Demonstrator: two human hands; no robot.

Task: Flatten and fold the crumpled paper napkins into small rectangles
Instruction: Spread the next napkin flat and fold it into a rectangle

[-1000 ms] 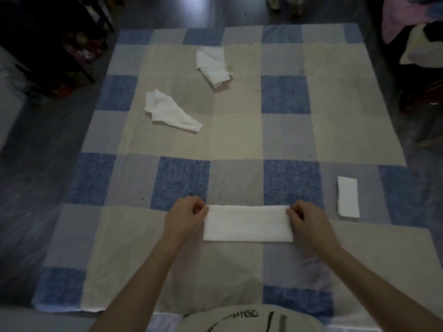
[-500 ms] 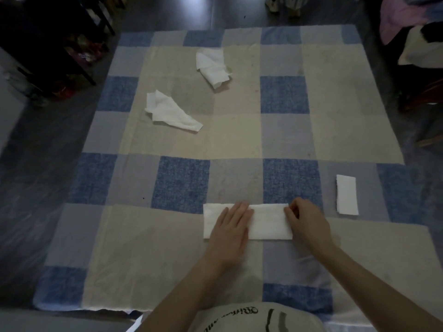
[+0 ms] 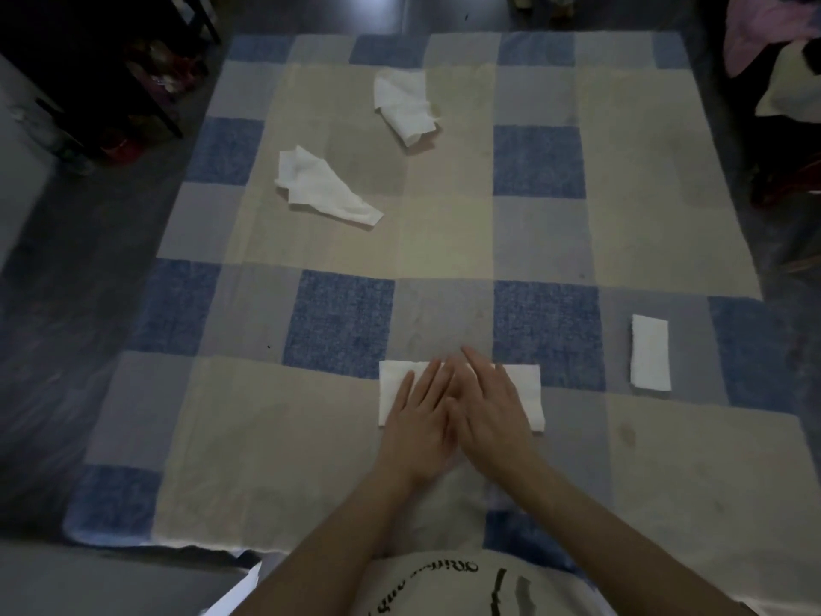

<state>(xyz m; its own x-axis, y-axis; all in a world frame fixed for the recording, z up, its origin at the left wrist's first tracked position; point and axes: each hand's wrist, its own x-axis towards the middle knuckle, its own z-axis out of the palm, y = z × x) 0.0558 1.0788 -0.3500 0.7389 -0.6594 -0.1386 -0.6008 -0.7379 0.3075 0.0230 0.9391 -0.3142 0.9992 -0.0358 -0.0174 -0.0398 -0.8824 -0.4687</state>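
Both sets of fingers lie straight and flat, palms down, on the folded napkin strip (image 3: 460, 395), gripping nothing. The left hand (image 3: 420, 413) covers the strip's left-of-middle part with fingertips pointing toward its far edge; the right hand (image 3: 491, 404) lies just beside it, index sides touching, with its longest fingertips reaching past the strip's far edge onto the checked cloth (image 3: 644, 460). The strip's left end and right end show bare and white on either side of the hands, and its near edge runs under the wrists.

Outward from the strip, the cloth gives open room to the left and toward the far side. To the strip's right, well apart, a small folded napkin (image 3: 650, 353) lies upright as a neat rectangle near the cloth's right border. Far beyond the strip and to its left, a crumpled napkin (image 3: 322, 188) lies loose; farther still, nearly straight ahead of the strip, a second crumpled napkin (image 3: 404, 104) sits rumpled. Dark floor (image 3: 66, 304) surrounds the cloth, with dark furniture (image 3: 89, 51) beyond its far left corner.
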